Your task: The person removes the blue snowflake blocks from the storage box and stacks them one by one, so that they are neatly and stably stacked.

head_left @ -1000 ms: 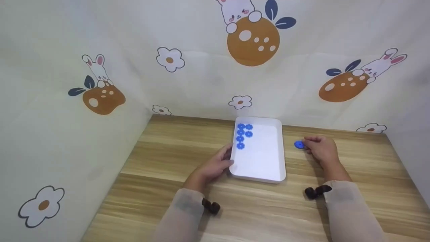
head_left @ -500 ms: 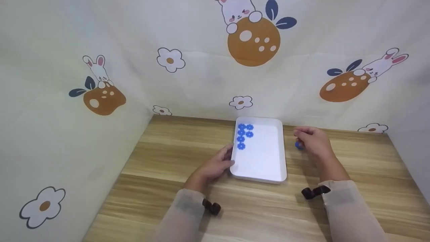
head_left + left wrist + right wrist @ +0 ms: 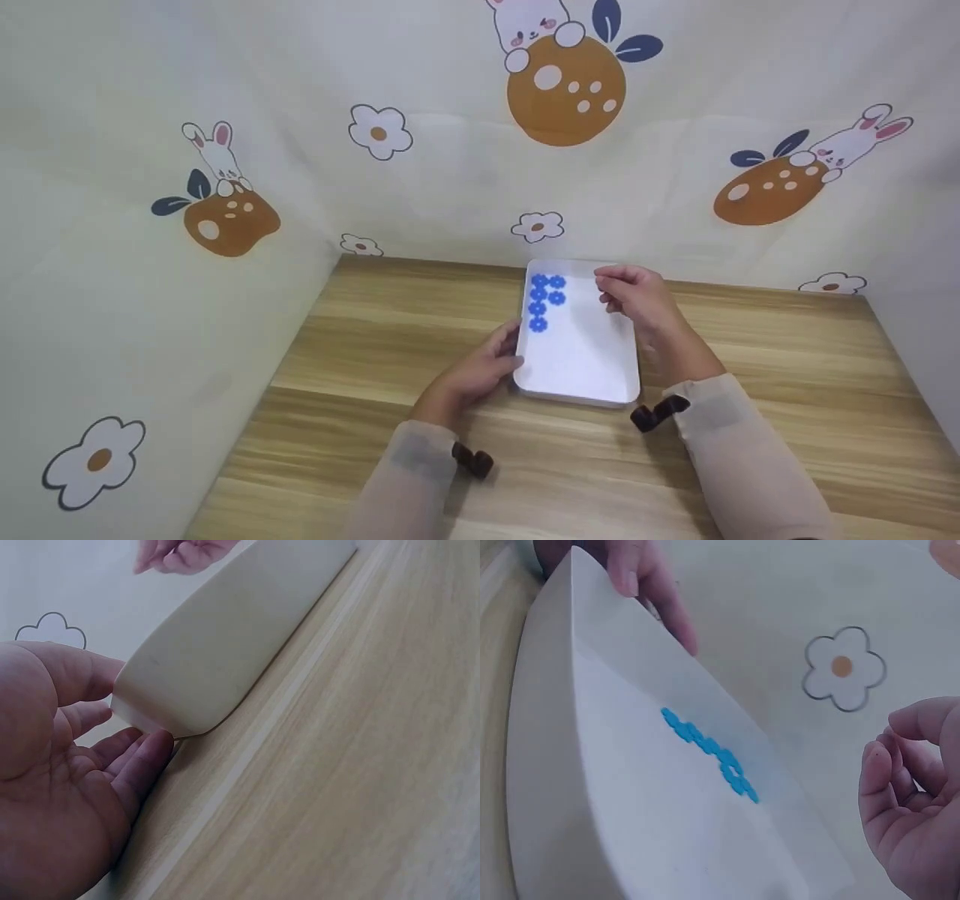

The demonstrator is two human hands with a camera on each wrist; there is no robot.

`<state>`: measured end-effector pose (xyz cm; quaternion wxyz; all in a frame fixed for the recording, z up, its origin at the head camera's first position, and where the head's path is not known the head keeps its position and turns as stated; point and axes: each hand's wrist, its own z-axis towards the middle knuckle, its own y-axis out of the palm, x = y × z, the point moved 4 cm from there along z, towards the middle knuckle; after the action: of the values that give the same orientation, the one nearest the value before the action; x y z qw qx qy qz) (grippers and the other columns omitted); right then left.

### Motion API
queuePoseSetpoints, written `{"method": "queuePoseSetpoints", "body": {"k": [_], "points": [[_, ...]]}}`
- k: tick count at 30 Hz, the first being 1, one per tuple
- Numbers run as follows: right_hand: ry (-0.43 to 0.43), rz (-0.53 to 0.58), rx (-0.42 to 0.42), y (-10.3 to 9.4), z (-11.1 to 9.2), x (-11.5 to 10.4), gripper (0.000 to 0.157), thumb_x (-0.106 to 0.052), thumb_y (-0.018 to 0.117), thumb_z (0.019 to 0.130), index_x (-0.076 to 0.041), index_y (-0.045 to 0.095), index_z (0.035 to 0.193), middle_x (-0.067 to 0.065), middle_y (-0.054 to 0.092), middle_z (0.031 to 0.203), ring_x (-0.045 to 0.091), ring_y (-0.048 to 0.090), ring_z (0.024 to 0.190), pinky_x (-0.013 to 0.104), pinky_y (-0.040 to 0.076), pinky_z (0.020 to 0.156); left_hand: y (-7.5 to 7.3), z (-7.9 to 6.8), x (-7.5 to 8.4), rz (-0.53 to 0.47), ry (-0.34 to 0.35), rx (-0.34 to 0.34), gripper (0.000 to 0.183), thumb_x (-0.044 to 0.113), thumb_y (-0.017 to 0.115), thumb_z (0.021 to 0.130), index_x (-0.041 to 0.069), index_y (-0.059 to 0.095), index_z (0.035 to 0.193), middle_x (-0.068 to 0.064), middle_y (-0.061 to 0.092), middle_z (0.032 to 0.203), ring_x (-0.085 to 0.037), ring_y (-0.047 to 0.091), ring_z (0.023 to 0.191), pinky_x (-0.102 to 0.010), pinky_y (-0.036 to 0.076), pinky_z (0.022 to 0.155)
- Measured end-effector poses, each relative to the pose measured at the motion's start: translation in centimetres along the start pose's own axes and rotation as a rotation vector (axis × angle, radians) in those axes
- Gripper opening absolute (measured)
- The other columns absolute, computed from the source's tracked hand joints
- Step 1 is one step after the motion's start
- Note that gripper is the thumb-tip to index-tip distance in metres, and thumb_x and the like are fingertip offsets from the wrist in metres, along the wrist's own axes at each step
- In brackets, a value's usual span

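Several small blue flower-shaped pieces (image 3: 538, 294) lie in the far left part of a white rectangular tray (image 3: 577, 360). My left hand (image 3: 476, 373) holds the tray's left side, thumb at the rim. In the left wrist view, the fingers of the left hand (image 3: 75, 757) bend against the tray's corner (image 3: 187, 667). Above the tray's far right part is my right hand (image 3: 637, 300). In the right wrist view the right hand (image 3: 915, 795) has curled fingers with thumb and index tips close together. No blue shows there; anything small between the tips is hidden.
The tray stands on a wood-grain table (image 3: 360, 322) near the back curtain (image 3: 450, 187), which is printed with rabbits, oranges and flowers. Dark devices (image 3: 472, 461) are strapped at both wrists.
My right hand has moved left from beside a blue disc on the table to above the tray. The disc's spot is now covered by the right hand or wrist. The left hand stays put.
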<state>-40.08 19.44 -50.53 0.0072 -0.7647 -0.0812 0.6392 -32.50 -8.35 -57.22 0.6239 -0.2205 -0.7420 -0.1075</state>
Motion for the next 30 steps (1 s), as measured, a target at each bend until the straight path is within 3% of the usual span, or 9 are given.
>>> {"method": "queuePoseSetpoints", "body": {"k": [4,12,19,25,30], "points": [[0.021,-0.069,-0.038,1.9,1.7,-0.1,0.034,-0.026,0.07,0.105,-0.007,0.071,0.133,0.006,0.07,0.116,0.018,0.067,0.096,0.024,0.064,0.084,-0.2,-0.1,0.0,-0.004,-0.018,0.013,0.071,0.018,0.054,0.11,0.023,0.021,0.173,-0.007,0.023,0.18,-0.028,0.02,0.168,-0.048,0.021,0.138],[0.093,-0.121,-0.075,4.1,4.1,0.0,0.04,-0.024,0.065,0.107,-0.006,0.066,0.142,0.021,0.063,0.143,0.027,0.065,0.111,0.024,0.063,0.088,0.1,-0.1,0.1,-0.005,-0.002,0.01,0.072,0.017,0.055,0.109,0.022,0.021,0.173,-0.01,0.025,0.179,-0.031,0.024,0.167,-0.048,0.025,0.137],[0.08,-0.193,-0.073,5.0,5.6,-0.1,0.04,-0.024,0.066,0.105,-0.005,0.067,0.141,0.017,0.067,0.134,0.026,0.065,0.109,0.028,0.063,0.089,0.2,0.1,0.3,-0.015,0.012,0.006,0.073,0.013,0.054,0.108,0.018,0.02,0.173,-0.013,0.026,0.179,-0.033,0.026,0.166,-0.05,0.028,0.136],[0.056,-0.342,-0.081,5.0,7.0,0.7,0.038,-0.021,0.071,0.1,-0.005,0.071,0.135,0.015,0.072,0.114,0.018,0.064,0.088,0.028,0.058,0.077,0.3,0.1,0.4,-0.045,0.03,-0.007,0.072,0.011,0.052,0.109,0.012,0.019,0.172,-0.016,0.024,0.179,-0.035,0.023,0.167,-0.051,0.026,0.136],[0.074,-0.308,-0.084,4.9,7.4,2.0,0.038,-0.015,0.075,0.097,-0.007,0.072,0.133,0.007,0.073,0.109,0.019,0.065,0.091,0.026,0.057,0.077,0.2,0.0,0.4,-0.03,0.004,0.003,0.071,0.014,0.053,0.109,0.018,0.021,0.173,-0.013,0.025,0.179,-0.034,0.026,0.166,-0.05,0.028,0.135]]}}
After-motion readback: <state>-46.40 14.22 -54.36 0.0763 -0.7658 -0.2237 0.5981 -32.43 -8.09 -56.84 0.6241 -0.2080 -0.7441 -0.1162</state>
